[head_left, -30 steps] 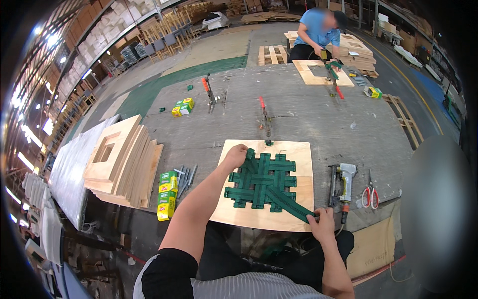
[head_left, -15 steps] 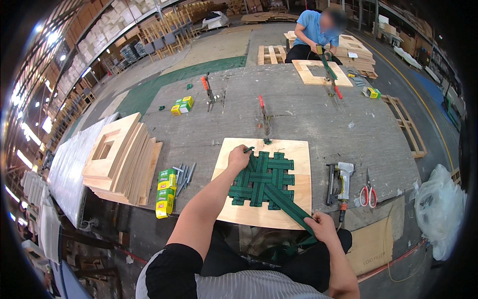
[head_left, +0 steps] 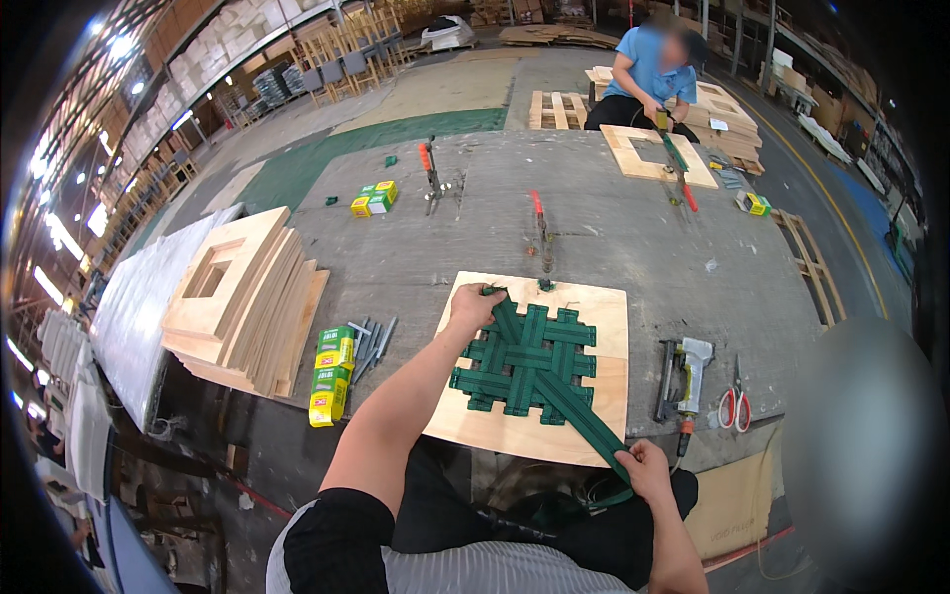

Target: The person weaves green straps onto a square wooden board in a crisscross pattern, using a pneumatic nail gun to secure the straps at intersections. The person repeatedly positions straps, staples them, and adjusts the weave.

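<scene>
A pale wooden panel [head_left: 612,386] lies on the table in front of me, with woven green webbing [head_left: 529,359] across its middle. One loose green strap [head_left: 584,416] runs diagonally through the weave. My left hand [head_left: 477,305] pinches the strap's upper end near the panel's far left corner. At the near right corner, my right hand [head_left: 646,469] grips the same strap, which looks fairly straight between the weave and that hand. More green webbing hangs below the panel's near edge, partly hidden by my legs.
Right of the panel lie a staple gun [head_left: 685,381] and red-handled scissors [head_left: 734,398]. To the left are yellow-green boxes [head_left: 332,376], metal strips [head_left: 373,346] and stacked wooden frames [head_left: 233,307]. Red-handled clamps [head_left: 540,233] stand beyond. Across the table sits another person [head_left: 653,79].
The view has shifted slightly, moving most things right in the picture. More of the strap's upper part shows beside my left hand. Both hands keep their hold on the strap.
</scene>
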Demonstrator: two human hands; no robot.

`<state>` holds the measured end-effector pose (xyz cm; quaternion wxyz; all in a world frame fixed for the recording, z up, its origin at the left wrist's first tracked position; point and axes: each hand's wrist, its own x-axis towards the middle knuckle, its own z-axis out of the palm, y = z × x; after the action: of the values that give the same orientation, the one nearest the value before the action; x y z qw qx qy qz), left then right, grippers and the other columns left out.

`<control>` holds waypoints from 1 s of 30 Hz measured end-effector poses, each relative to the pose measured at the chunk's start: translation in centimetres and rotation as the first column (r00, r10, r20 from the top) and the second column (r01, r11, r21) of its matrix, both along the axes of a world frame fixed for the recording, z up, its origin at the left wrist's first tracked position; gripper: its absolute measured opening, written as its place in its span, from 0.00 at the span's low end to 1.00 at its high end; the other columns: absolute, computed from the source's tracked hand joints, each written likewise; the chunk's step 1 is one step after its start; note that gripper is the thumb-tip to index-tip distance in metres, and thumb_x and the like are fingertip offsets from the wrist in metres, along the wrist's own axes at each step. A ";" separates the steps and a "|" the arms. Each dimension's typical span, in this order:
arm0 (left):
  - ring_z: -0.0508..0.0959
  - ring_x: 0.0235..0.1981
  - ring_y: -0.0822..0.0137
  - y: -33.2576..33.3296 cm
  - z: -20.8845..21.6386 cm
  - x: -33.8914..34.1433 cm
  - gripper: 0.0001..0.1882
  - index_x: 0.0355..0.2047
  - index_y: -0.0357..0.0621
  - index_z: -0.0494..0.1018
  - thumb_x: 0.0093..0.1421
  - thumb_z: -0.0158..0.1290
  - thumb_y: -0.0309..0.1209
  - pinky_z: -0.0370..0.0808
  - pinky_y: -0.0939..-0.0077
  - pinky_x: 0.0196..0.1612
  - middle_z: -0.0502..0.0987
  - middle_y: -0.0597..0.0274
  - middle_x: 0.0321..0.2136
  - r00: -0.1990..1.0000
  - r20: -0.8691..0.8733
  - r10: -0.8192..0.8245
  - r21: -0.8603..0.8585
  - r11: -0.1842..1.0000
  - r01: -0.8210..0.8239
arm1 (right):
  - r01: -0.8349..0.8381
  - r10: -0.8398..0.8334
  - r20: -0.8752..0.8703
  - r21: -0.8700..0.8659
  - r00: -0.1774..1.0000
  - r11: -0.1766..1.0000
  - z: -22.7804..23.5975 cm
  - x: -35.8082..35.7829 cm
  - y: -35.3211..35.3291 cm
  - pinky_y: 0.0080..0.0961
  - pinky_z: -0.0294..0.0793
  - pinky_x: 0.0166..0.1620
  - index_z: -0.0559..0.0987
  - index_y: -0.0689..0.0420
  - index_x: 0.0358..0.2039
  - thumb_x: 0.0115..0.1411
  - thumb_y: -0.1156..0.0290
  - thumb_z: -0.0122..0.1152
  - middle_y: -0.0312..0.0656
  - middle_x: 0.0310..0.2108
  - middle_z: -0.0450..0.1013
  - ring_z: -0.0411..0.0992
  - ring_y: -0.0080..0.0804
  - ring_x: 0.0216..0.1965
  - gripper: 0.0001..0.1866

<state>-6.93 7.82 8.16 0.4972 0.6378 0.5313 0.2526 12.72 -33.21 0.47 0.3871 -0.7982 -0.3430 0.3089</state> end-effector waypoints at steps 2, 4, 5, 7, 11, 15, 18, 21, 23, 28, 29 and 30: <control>0.77 0.22 0.76 -0.5 0.2 -0.5 0.11 0.37 0.37 0.81 0.61 0.66 0.33 0.76 0.78 0.25 0.81 0.65 0.26 0.991 0.132 0.013 -0.023 1.000 -0.010 | -0.017 0.015 -0.046 -0.051 0.999 0.999 -0.2 0.1 -0.2 0.29 0.68 0.30 0.73 0.62 0.26 0.56 0.63 0.75 0.39 0.19 0.69 0.65 0.26 0.23 0.19; 0.77 0.25 0.77 -1.3 0.2 -0.9 0.10 0.36 0.36 0.81 0.61 0.66 0.32 0.76 0.79 0.29 0.81 0.66 0.27 0.967 0.249 0.052 -0.030 0.998 -0.046 | -0.055 0.065 0.081 -0.119 0.995 0.991 0.2 0.3 0.1 0.31 0.72 0.31 0.77 0.62 0.28 0.56 0.63 0.75 0.41 0.20 0.73 0.71 0.29 0.24 0.17; 0.77 0.28 0.76 -1.6 0.3 -1.4 0.09 0.35 0.38 0.80 0.62 0.65 0.31 0.75 0.80 0.33 0.81 0.67 0.29 0.958 0.278 0.063 -0.052 0.997 -0.050 | -0.086 0.112 0.160 -0.164 0.981 0.983 1.3 0.5 0.4 0.31 0.73 0.32 0.78 0.62 0.29 0.56 0.63 0.75 0.42 0.21 0.74 0.73 0.30 0.25 0.16; 0.77 0.28 0.76 -2.3 0.4 -2.0 0.09 0.36 0.38 0.81 0.63 0.64 0.32 0.74 0.79 0.34 0.81 0.67 0.30 0.938 0.339 0.066 -0.109 0.994 -0.031 | -0.100 0.132 0.278 -0.127 0.952 0.987 2.9 0.9 2.2 0.30 0.75 0.35 0.80 0.62 0.32 0.56 0.64 0.74 0.44 0.25 0.77 0.76 0.32 0.28 0.15; 0.77 0.32 0.78 -4.8 -0.3 -2.4 0.08 0.39 0.39 0.82 0.66 0.61 0.31 0.73 0.81 0.38 0.83 0.67 0.33 0.871 0.484 0.083 -0.213 0.977 0.025 | -0.102 0.071 0.173 0.174 0.982 0.980 6.1 0.4 9.0 0.28 0.77 0.41 0.82 0.63 0.38 0.60 0.70 0.70 0.46 0.35 0.81 0.80 0.32 0.35 0.11; 0.75 0.32 0.79 -6.0 -1.5 -3.3 0.06 0.34 0.44 0.80 0.66 0.61 0.32 0.71 0.80 0.40 0.80 0.72 0.29 0.840 0.537 0.074 -0.218 0.974 0.054 | -0.304 0.269 0.141 0.428 0.953 0.851 8.6 -3.0 18.9 0.26 0.77 0.43 0.81 0.62 0.42 0.62 0.74 0.66 0.45 0.38 0.81 0.80 0.31 0.39 0.09; 0.73 0.31 0.79 -6.5 -1.6 -3.3 0.07 0.31 0.47 0.79 0.66 0.61 0.33 0.70 0.79 0.40 0.78 0.74 0.28 0.814 0.574 0.088 -0.248 0.966 0.070 | -0.430 0.329 0.281 0.502 0.902 0.751 8.7 -4.6 24.7 0.30 0.78 0.45 0.81 0.59 0.45 0.61 0.73 0.66 0.44 0.42 0.81 0.80 0.37 0.42 0.11; 0.73 0.33 0.79 -6.5 -1.7 -3.6 0.07 0.33 0.47 0.79 0.67 0.61 0.34 0.70 0.80 0.40 0.78 0.73 0.30 0.820 0.567 0.084 -0.272 0.958 0.090 | -0.548 0.389 0.399 0.458 0.830 0.700 8.6 -5.2 27.7 0.36 0.77 0.48 0.82 0.56 0.46 0.61 0.72 0.66 0.44 0.42 0.81 0.79 0.43 0.43 0.12; 0.74 0.35 0.78 -6.1 -1.9 -4.1 0.08 0.35 0.46 0.80 0.67 0.60 0.36 0.70 0.79 0.42 0.78 0.72 0.31 0.844 0.533 0.055 -0.269 0.957 0.107 | -0.577 0.427 0.401 0.417 0.810 0.703 8.5 -5.3 28.3 0.36 0.77 0.48 0.82 0.55 0.45 0.61 0.72 0.66 0.44 0.41 0.81 0.79 0.43 0.43 0.12; 0.75 0.37 0.74 -5.4 -2.0 -4.3 0.11 0.35 0.46 0.80 0.68 0.59 0.40 0.71 0.73 0.44 0.78 0.70 0.32 0.882 0.468 0.049 -0.308 0.945 0.111 | -0.646 0.463 0.472 0.372 0.750 0.667 8.6 -5.3 29.3 0.37 0.77 0.46 0.83 0.56 0.43 0.61 0.72 0.65 0.44 0.37 0.81 0.78 0.44 0.42 0.10; 0.75 0.37 0.74 -5.3 -1.8 -4.2 0.12 0.36 0.46 0.80 0.68 0.59 0.41 0.71 0.72 0.44 0.78 0.70 0.32 0.882 0.469 0.046 -0.316 0.941 0.119 | -0.662 0.460 0.504 0.357 0.731 0.659 8.7 -5.1 29.5 0.37 0.77 0.46 0.83 0.56 0.43 0.60 0.72 0.65 0.44 0.37 0.81 0.78 0.45 0.42 0.10; 0.76 0.37 0.73 -5.2 -1.6 -4.0 0.13 0.36 0.46 0.80 0.68 0.59 0.42 0.71 0.71 0.45 0.78 0.69 0.32 0.882 0.470 0.041 -0.317 0.940 0.125 | -0.678 0.455 0.538 0.347 0.710 0.648 8.9 -5.0 29.8 0.37 0.77 0.45 0.83 0.57 0.42 0.60 0.72 0.65 0.45 0.37 0.81 0.78 0.45 0.41 0.09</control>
<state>-10.95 2.60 6.55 0.7183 0.4741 0.4163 0.2932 7.72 -3.39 9.34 0.3888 -0.5544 -0.7225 0.1397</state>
